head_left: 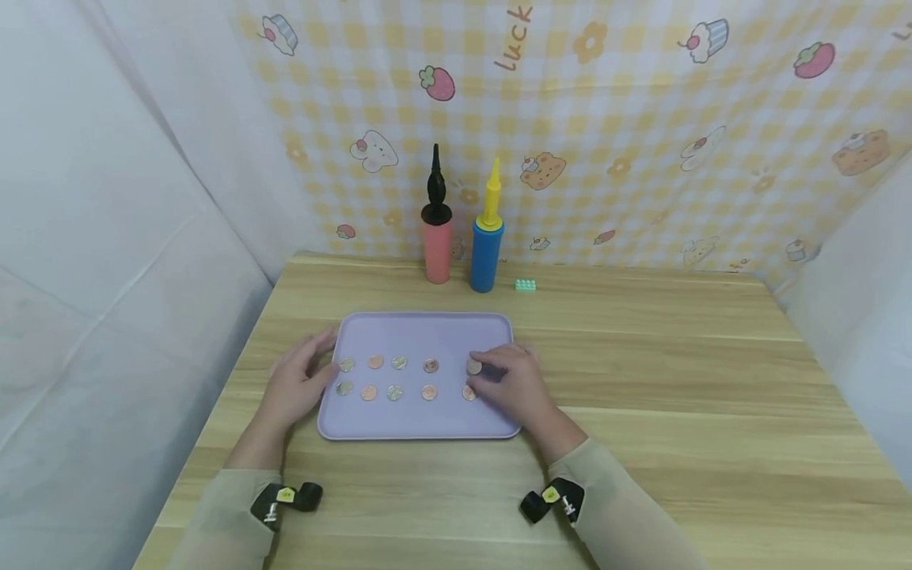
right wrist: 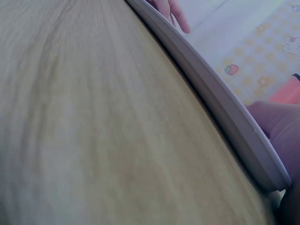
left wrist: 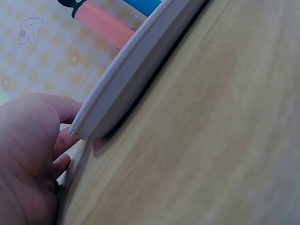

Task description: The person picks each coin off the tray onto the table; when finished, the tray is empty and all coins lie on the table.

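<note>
The person's right grip, a bare hand reaching over the near right part of a lilac tray, pinches a silver-coloured coin between thumb and forefinger. Just below that thumb, on the tray, lies a copper-coloured coin. Leftward from the right grip, eight more coins lie in two rows, some silver-coloured, some coppery; their faces are too small to read.

The left grip is loose, its thumb on the tray's left rim and its fingers spread along the outside; the nearest coins lie just beside its thumb. The tray sits flat on the wood-grain bench between the two grips.

Beyond the right grip, a mint-green toy brick lies on the bench; farther left stand a blue hand pump with a yellow nozzle and a pink hand pump with a black one. Behind them, the checked cloth reads "luck". Each sleeve bears a black wrist camera with a yellow label, its marking illegible.
</note>
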`<action>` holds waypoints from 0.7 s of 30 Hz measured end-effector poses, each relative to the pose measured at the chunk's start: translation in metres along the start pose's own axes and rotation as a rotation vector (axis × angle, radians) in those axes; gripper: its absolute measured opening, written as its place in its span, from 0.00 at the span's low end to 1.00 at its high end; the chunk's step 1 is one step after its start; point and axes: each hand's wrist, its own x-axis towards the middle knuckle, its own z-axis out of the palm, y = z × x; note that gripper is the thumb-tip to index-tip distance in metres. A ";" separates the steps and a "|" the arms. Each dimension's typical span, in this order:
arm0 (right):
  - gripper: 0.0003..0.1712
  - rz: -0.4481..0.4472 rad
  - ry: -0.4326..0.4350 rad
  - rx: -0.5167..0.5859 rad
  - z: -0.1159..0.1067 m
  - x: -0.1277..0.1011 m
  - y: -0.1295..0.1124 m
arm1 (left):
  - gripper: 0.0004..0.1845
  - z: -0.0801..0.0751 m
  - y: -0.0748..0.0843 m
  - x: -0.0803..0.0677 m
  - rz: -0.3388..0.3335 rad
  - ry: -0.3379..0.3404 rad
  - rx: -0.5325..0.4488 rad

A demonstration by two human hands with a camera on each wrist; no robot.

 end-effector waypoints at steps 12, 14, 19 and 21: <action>0.24 0.120 0.080 0.109 -0.004 -0.001 0.004 | 0.28 0.002 -0.003 -0.002 -0.025 0.001 0.016; 0.23 0.127 0.093 0.120 -0.006 -0.002 0.006 | 0.28 0.003 -0.003 -0.002 -0.028 0.004 0.013; 0.20 0.198 0.123 0.138 -0.017 -0.004 0.011 | 0.28 0.003 -0.003 -0.001 -0.017 0.011 0.020; 0.19 0.223 0.139 0.138 -0.023 -0.004 0.015 | 0.27 0.003 -0.004 -0.001 -0.011 0.011 0.022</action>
